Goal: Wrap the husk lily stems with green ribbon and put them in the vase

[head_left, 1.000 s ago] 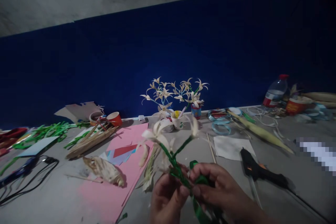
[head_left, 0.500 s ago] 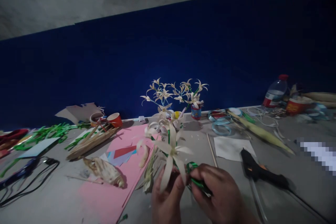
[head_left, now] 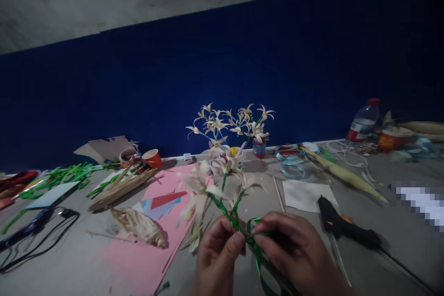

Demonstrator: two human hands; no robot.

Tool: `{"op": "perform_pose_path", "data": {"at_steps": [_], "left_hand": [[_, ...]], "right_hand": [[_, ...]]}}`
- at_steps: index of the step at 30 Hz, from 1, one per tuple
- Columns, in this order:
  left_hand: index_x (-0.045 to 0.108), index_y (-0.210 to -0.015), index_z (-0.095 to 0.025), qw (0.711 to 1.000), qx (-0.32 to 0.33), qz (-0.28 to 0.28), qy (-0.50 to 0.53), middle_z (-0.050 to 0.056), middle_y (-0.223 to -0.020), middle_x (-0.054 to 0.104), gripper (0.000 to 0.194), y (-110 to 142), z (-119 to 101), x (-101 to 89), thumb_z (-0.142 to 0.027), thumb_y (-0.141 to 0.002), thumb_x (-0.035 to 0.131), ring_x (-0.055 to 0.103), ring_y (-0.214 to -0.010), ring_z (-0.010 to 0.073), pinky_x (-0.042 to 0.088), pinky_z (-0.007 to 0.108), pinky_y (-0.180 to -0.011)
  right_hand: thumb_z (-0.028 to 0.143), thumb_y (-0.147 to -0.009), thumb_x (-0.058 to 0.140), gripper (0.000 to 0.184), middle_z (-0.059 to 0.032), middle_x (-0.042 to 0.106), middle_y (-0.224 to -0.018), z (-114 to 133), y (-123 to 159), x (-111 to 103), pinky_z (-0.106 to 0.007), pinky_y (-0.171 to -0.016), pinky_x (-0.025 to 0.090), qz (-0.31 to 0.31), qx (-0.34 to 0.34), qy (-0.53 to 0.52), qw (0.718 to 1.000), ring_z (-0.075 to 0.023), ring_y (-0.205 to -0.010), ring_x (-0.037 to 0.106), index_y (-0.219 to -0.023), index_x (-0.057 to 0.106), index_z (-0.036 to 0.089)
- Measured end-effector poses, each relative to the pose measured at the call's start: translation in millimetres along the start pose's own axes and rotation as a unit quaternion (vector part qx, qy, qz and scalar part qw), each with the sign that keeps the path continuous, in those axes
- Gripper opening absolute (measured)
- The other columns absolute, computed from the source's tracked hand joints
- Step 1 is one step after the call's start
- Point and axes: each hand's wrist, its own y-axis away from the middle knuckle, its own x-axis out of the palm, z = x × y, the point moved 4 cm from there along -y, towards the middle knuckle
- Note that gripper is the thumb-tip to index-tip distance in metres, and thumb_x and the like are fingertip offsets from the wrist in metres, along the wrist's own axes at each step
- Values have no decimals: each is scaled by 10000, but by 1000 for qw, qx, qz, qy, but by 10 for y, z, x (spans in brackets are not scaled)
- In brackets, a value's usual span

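My left hand (head_left: 220, 249) pinches the green-wrapped stems of a spray of cream flowers (head_left: 227, 189) where the stems join. The petals look like dried husk, and the leftmost bloom is smeared by motion. Close beside it, my right hand (head_left: 291, 245) is closed on a shiny green ribbon (head_left: 258, 259), which runs to the stems and hangs below in a loop. Behind the hands, similar finished flowers (head_left: 215, 125) stand in small cups near the blue wall.
A black glue gun (head_left: 347, 226) lies at the right, by a white paper sheet (head_left: 310, 195) and a thin stick (head_left: 279, 193). Pink paper (head_left: 138, 263) with a dried husk (head_left: 137, 226) is at left. A plastic bottle (head_left: 364, 122) and blue ribbon (head_left: 293, 166) sit farther back.
The flower spray has turned in my left hand: the bloom that faced me has swung left, showing the green stems. The green ribbon at my right hand now hangs in a longer loop.
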Motion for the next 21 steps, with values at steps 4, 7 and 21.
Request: {"op": "perform_pose_path", "data": {"at_steps": [4,7,21], "left_hand": [[705,-665,-169,1000,12,17,-13,-15,-615,629,264,12,-55,22,-338,-585,890,504,-586,90,416,153,-567],[711,-669,-179,996,60,20,-55,1,-660,662,241,24,-99,30,-362,-627,862,558,-662,125,439,179,-628],[752,-931,-198,964,164,-20,-207,100,-1021,741,273,9,-62,-123,-356,-711,787,626,-1050,300,469,326,-913]], "right_hand": [[179,-791,651,303,-64,737,-973,16,40,-45,-196,-610,544,28,-13,44,999,-174,-791,699,-1089,648,235],[121,-838,505,268,-33,732,-789,138,19,-71,-230,-575,477,93,-130,182,970,-166,-676,664,-1019,657,247],[97,-867,570,226,-15,684,-1007,363,-183,-181,-257,-716,446,237,-139,258,926,-179,-919,649,-1033,608,246]]}}
